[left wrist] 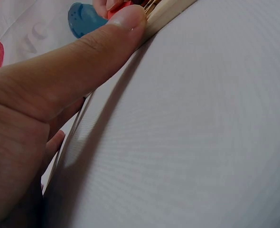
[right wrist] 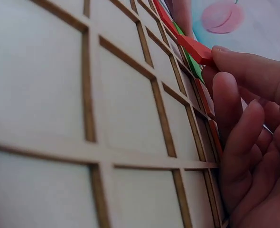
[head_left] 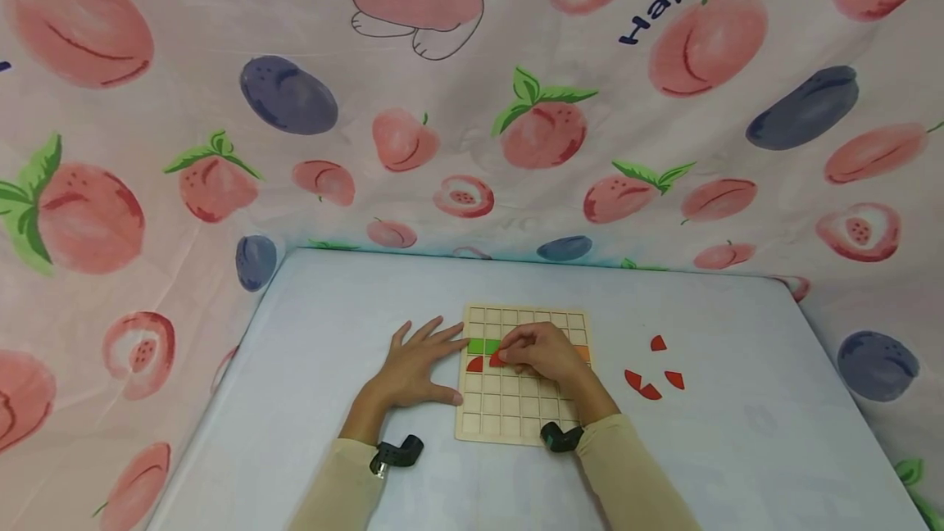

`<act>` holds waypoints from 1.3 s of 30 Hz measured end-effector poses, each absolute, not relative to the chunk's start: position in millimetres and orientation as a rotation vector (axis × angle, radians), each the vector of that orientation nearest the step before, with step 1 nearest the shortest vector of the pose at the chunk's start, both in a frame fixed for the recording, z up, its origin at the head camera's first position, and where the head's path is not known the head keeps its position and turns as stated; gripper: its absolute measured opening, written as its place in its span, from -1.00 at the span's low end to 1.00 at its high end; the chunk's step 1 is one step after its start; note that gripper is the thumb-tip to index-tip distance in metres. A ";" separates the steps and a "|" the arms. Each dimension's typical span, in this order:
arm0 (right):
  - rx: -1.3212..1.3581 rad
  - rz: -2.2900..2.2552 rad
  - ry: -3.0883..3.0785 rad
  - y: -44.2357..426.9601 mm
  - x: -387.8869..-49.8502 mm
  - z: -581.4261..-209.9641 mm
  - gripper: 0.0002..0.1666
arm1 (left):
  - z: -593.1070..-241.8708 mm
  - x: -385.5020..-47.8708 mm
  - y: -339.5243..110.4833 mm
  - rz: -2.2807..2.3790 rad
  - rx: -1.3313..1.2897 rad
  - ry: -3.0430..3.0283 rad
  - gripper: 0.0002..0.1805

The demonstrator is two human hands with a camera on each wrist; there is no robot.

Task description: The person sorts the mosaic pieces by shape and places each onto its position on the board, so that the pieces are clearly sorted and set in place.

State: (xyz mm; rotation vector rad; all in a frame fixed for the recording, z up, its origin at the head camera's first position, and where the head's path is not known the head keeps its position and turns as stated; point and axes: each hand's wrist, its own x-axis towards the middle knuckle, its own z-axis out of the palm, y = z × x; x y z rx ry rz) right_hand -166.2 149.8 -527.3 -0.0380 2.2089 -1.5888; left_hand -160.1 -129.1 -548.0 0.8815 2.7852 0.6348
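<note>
A wooden grid board (head_left: 479,424) lies flat on the table. My left hand (head_left: 415,367) is spread at its left side, thumb and fingertips touching the edge; in the left wrist view the thumb (left wrist: 92,61) rests against the board's rim. Over the grid my right hand (head_left: 544,352) pinches a red quarter-circle piece (right wrist: 197,50) between thumb and fingers, tilted above the cells. Another red piece (head_left: 475,364) sits in a left cell, below green pieces (head_left: 477,346) in the row above. An orange piece (head_left: 583,352) shows at the right edge; my right hand hides the middle of that row.
Several loose red quarter-circle pieces (head_left: 650,392) lie on the white table (head_left: 737,449) right of the board. A fruit-print cloth (head_left: 457,105) hangs behind and at both sides. Each wrist wears a black camera mount (head_left: 401,452).
</note>
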 end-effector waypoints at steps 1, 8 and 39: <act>-0.041 -1.589 2.210 149.6 -166.3 -527.4 -0.82 | -548.2 -160.1 -129.1 0.631 0.882 2.786 0.05; -0.063 -1.584 2.229 148.8 -164.9 -525.6 -0.86 | -548.5 -160.3 -129.6 0.638 0.881 2.785 0.05; -0.048 -1.494 2.331 145.5 -164.7 -526.8 -0.88 | -548.9 -160.2 -129.4 0.661 0.865 2.775 0.08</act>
